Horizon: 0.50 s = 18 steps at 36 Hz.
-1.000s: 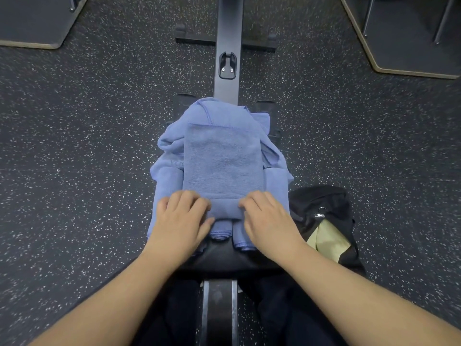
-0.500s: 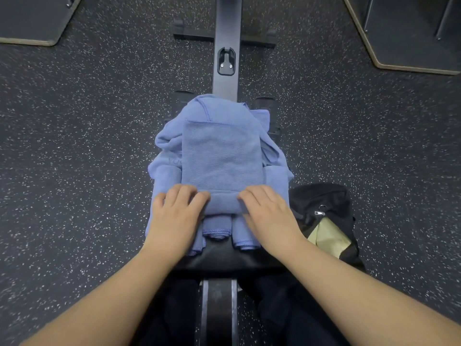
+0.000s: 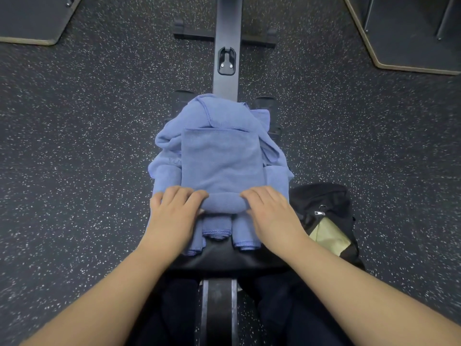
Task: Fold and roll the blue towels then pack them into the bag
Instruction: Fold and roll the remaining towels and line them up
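Floor (image 3: 74,171): dark speckled rubber; platform corners are cut off at the frame's top.
Worktop (image 3: 224,258): a black padded seat, mostly hidden under towels.
Bag (image 3: 321,203): black, lying open beside the seat; contents cannot be made out.
Folded towel (image 3: 220,161): laid atop the crumpled blue towels (image 3: 219,113), its near end rolled.
Left hand (image 3: 172,216), right hand (image 3: 272,213): grip is curled over the roll's ends.

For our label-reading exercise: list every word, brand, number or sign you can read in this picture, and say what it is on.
None can be read.
folded blue towel: plain cloth, no label shows.
black bag: no print legible; its zipper pull is too small to show any mark.
bench rail: no marking shows.
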Each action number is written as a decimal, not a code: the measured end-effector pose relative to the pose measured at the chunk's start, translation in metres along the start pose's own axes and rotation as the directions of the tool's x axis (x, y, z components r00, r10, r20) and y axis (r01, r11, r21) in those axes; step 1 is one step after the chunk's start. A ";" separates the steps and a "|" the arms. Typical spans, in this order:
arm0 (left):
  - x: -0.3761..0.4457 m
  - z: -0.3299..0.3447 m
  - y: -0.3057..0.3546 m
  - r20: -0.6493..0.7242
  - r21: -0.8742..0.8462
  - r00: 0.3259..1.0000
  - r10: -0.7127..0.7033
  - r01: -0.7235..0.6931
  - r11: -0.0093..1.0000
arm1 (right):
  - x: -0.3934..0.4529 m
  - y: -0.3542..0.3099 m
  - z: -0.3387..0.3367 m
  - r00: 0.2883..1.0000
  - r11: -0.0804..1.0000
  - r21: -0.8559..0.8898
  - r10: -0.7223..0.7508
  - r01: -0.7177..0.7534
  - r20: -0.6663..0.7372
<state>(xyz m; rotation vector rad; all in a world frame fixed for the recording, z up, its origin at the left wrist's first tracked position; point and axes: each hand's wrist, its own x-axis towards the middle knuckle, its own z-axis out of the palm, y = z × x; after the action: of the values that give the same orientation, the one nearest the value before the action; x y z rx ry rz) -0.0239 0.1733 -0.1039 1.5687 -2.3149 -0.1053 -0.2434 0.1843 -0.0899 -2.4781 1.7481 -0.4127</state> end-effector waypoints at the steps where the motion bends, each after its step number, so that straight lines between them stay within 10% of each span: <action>1: -0.001 0.000 0.000 0.003 -0.006 1.000 0.003 -0.003 1.000 | -0.001 0.000 -0.001 1.000 1.000 0.004 -0.010 0.010 0.004; 18: -0.008 -0.008 0.001 0.109 -0.096 0.993 -0.034 0.044 0.994 | -0.008 -0.002 -0.004 0.998 0.998 -0.044 -0.034 0.036 0.045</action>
<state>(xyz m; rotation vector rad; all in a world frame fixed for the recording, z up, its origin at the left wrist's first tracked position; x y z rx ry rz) -0.0198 0.1823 -0.0976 1.5958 -2.3213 -0.3155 -0.2456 0.1929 -0.0872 -2.5309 1.7189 -0.3222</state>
